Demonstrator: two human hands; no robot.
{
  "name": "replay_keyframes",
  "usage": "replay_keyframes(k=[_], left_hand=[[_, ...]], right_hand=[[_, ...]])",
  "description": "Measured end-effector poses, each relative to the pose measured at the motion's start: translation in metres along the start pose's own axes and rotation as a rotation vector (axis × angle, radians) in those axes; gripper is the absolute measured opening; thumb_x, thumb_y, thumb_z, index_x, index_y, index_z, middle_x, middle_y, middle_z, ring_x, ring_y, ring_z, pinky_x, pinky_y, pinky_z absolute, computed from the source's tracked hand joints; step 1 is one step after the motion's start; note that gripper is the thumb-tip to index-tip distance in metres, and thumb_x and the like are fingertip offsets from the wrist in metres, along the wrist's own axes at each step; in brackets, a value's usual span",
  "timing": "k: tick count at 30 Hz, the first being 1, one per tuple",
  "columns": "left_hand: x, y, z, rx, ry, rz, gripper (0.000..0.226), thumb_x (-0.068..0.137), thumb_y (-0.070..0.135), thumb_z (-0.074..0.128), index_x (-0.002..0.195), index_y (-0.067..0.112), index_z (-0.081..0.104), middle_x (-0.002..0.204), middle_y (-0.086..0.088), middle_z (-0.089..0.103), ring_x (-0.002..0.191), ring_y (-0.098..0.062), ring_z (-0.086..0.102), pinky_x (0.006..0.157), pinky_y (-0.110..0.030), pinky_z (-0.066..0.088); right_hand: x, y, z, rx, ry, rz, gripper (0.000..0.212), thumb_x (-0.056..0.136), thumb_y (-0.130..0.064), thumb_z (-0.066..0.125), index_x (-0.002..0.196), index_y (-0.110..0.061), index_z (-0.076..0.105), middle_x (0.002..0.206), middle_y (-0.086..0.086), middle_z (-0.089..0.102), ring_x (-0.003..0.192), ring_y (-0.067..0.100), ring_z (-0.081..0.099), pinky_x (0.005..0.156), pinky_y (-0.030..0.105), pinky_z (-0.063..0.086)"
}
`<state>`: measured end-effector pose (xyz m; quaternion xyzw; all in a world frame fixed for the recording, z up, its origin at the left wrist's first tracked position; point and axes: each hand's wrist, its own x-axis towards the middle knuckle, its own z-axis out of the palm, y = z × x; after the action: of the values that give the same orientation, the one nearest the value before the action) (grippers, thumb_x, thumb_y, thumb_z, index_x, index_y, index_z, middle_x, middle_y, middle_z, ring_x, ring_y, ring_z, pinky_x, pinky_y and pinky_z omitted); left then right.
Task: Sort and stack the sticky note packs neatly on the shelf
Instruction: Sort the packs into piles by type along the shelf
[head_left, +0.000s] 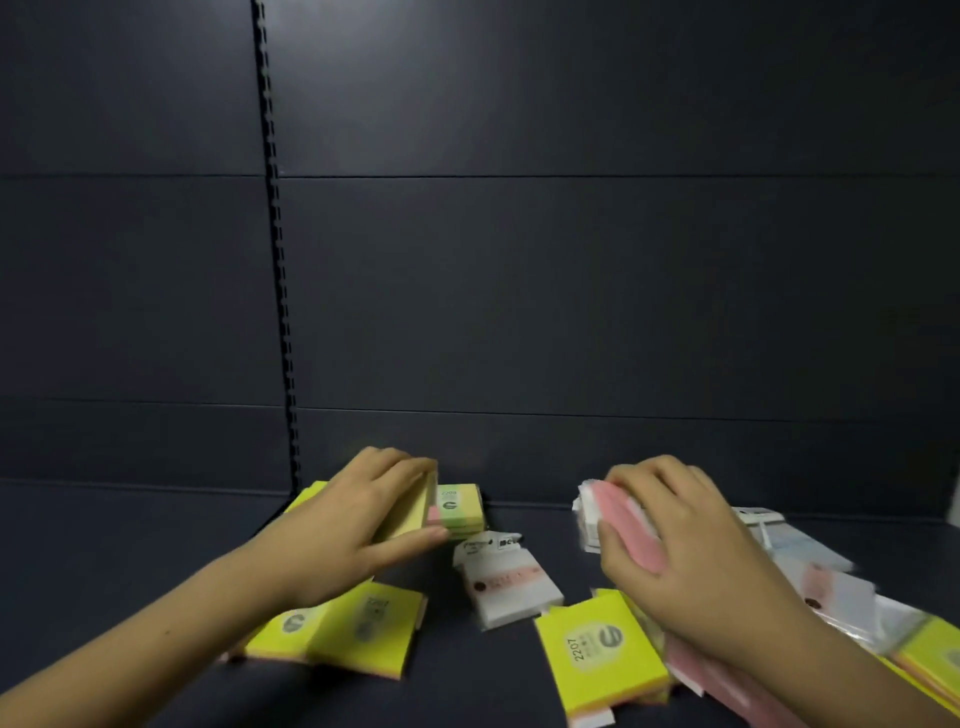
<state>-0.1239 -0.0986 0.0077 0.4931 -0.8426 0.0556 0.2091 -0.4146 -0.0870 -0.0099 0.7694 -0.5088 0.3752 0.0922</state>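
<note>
While loose packs lie scattered on the near shelf (130, 519), the left hand (353, 519) grasps a pale yellow pack (408, 512) at the far left stack, and the right hand (691, 551) grasps a pink pack (628, 525), probably for sorting by colour.

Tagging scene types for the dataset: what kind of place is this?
Probably a shop's stationery shelf. A dark metal back panel with a slotted upright stands behind a shelf strewn with wrapped, barcoded sticky note packs, which the left hand and right hand are handling.
</note>
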Motion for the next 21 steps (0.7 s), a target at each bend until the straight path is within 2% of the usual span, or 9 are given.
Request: replay_keyframes(k=[5,9,16,18,21], left_hand=[[0.024,-0.004,-0.004,0.052,0.009,-0.052,0.082,0.077,0.077,0.023,0.144,0.03,0.031,0.125,0.02,0.034,0.105,0.01,0.026,0.088,-0.008,0.028],[0.044,-0.013,0.004,0.101,-0.012,-0.12,0.081,0.079,0.074,0.028,0.144,0.025,0.033,0.14,0.006,0.04,0.121,-0.005,0.036,0.098,-0.021,0.034],[0.075,-0.036,0.045,0.124,-0.089,-0.108,0.083,0.079,0.077,0.027,0.137,0.019,0.041,0.131,-0.001,0.048,0.12,-0.017,0.041,0.097,-0.031,0.04],[0.084,-0.043,0.054,0.134,-0.122,-0.079,0.089,0.075,0.081,0.022,0.134,0.017,0.044,0.128,-0.003,0.05,0.116,-0.019,0.043,0.096,-0.034,0.042],[0.099,-0.053,0.065,0.147,-0.154,-0.037,0.112,0.061,0.093,0.006,0.127,0.014,0.048,0.122,-0.006,0.053,0.112,-0.022,0.045,0.095,-0.038,0.043]], right_hand=[[0.01,0.009,-0.006,-0.038,-0.046,0.009,0.046,0.072,-0.062,0.031,0.104,-0.036,0.052,0.1,-0.018,0.045,0.094,0.007,0.043,0.078,0.032,0.049],[0.013,0.023,-0.004,-0.029,-0.105,0.035,0.048,0.07,-0.064,0.026,0.103,-0.039,0.049,0.1,-0.018,0.045,0.095,0.006,0.043,0.081,0.028,0.047],[-0.002,0.027,0.014,-0.059,-0.192,0.124,0.054,0.066,-0.065,0.023,0.107,-0.041,0.048,0.102,-0.021,0.042,0.099,0.006,0.042,0.087,0.027,0.042],[-0.004,0.023,0.018,-0.08,-0.211,0.151,0.05,0.071,-0.063,0.029,0.11,-0.04,0.049,0.104,-0.02,0.042,0.102,0.006,0.041,0.085,0.026,0.039],[-0.002,0.013,0.019,-0.125,-0.244,0.188,0.035,0.086,-0.052,0.041,0.118,-0.041,0.045,0.111,-0.021,0.04,0.109,0.005,0.039,0.08,0.025,0.03]])
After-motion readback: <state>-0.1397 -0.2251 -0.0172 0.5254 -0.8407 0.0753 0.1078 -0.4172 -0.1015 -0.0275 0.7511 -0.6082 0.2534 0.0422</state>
